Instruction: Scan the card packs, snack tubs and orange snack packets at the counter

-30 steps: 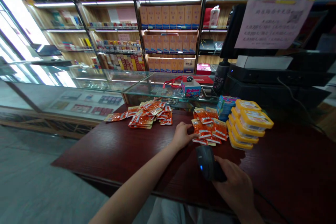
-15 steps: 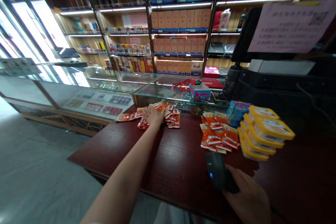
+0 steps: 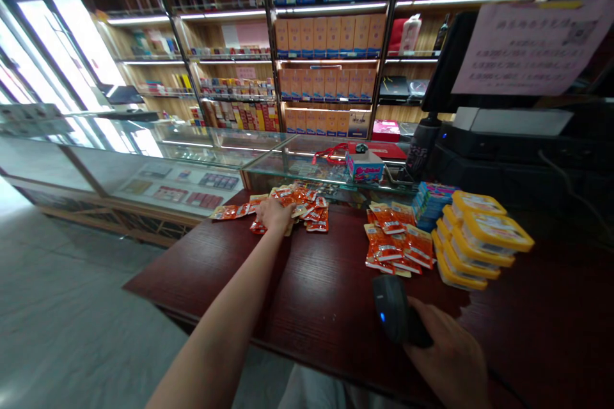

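Observation:
My left hand (image 3: 274,213) reaches into a loose pile of orange snack packets (image 3: 316,220) on the dark wooden counter. Its fingers look curled onto a packet, though the fingertips are partly hidden by the hand. At the lower right, my right hand (image 3: 448,345) is wrapped round the handle of a black barcode scanner (image 3: 394,310) with a blue light lit. The scanner's head points away from me, just in front of a second heap of orange packets (image 3: 400,239).
Stacked yellow-lidded tubs (image 3: 484,239) stand right of the second heap, beside some blue packs (image 3: 432,204). A monitor with a pink notice (image 3: 535,51) rises at the right. Behind the counter (image 3: 206,268) lie a glass display case (image 3: 192,147) and a small blue-pink box (image 3: 365,169).
My left hand has shifted slightly left and nearer on the pile, its fingers more drawn in. The scanner in my right hand has barely moved.

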Action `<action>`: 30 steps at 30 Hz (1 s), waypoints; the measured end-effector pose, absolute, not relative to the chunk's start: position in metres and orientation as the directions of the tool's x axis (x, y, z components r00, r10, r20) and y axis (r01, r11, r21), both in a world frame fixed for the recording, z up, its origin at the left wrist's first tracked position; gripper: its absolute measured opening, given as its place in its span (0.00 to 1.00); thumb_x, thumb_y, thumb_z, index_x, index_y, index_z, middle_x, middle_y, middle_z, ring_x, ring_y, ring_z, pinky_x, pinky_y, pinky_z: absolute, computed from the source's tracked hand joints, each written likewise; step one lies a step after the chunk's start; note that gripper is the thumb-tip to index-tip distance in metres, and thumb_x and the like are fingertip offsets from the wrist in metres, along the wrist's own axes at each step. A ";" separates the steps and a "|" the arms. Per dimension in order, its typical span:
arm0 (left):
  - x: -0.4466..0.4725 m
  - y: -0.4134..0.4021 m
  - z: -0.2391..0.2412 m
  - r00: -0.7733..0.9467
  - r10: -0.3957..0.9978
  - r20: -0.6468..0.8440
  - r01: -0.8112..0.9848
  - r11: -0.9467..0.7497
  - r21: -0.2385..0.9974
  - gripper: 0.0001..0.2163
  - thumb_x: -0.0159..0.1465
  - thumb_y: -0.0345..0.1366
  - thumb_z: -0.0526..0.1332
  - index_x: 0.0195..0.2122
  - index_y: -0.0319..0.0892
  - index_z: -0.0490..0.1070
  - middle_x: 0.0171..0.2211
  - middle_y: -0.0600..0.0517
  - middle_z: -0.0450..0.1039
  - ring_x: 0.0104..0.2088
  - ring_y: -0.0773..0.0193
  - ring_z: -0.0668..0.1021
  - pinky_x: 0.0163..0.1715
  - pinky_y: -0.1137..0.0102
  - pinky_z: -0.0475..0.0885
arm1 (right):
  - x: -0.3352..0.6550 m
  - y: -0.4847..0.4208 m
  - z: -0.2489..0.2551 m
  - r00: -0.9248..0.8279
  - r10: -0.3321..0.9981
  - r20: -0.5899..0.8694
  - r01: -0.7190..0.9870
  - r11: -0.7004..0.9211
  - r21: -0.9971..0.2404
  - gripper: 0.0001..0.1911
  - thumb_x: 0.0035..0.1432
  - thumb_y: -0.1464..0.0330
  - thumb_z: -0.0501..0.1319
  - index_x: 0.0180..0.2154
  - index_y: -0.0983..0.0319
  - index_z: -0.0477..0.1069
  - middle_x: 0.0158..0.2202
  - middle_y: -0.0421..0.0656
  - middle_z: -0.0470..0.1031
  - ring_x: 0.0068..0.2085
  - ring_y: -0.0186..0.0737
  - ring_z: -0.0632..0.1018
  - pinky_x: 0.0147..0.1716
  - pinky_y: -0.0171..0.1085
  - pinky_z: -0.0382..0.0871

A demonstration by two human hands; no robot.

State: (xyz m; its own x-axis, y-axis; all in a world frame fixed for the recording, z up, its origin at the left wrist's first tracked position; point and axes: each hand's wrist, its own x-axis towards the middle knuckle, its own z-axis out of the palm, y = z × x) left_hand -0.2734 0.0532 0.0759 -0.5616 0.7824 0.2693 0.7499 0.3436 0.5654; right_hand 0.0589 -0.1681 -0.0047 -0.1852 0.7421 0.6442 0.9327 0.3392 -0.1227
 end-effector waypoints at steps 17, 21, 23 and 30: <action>-0.190 -0.013 0.024 -0.301 0.947 0.115 -0.257 -0.196 0.946 0.30 0.40 0.38 0.73 0.43 0.41 0.62 0.21 0.61 0.68 0.21 0.69 0.73 0.27 0.73 0.69 | 0.040 -0.171 0.033 -0.001 0.944 0.330 0.857 0.171 -0.486 0.16 0.52 0.66 0.58 0.45 0.58 0.69 0.39 0.44 0.80 0.39 0.49 0.80 0.36 0.42 0.71; -0.186 -0.019 0.020 -0.267 0.943 0.197 -0.173 -0.248 0.953 0.33 0.45 0.36 0.71 0.51 0.40 0.60 0.20 0.62 0.67 0.21 0.70 0.72 0.26 0.75 0.67 | 0.029 -0.169 0.057 -0.039 0.966 0.256 0.693 0.211 -0.690 0.17 0.53 0.62 0.59 0.44 0.59 0.71 0.40 0.46 0.80 0.41 0.48 0.80 0.41 0.41 0.72; -0.186 -0.021 0.020 -0.259 0.935 0.244 -0.138 -0.285 0.948 0.35 0.47 0.34 0.69 0.56 0.40 0.57 0.21 0.61 0.67 0.21 0.70 0.72 0.26 0.75 0.67 | 0.023 -0.167 0.064 -0.049 0.970 0.236 0.610 0.216 -0.762 0.18 0.52 0.62 0.61 0.44 0.61 0.73 0.42 0.47 0.80 0.44 0.48 0.79 0.44 0.41 0.72; -0.186 -0.021 0.019 -0.256 0.916 0.309 0.001 -0.319 0.948 0.36 0.49 0.31 0.67 0.60 0.41 0.58 0.25 0.58 0.72 0.26 0.67 0.76 0.31 0.72 0.70 | 0.015 -0.163 0.063 0.004 0.974 0.228 0.488 0.198 -0.850 0.20 0.49 0.62 0.64 0.44 0.63 0.75 0.44 0.49 0.80 0.45 0.51 0.79 0.44 0.45 0.74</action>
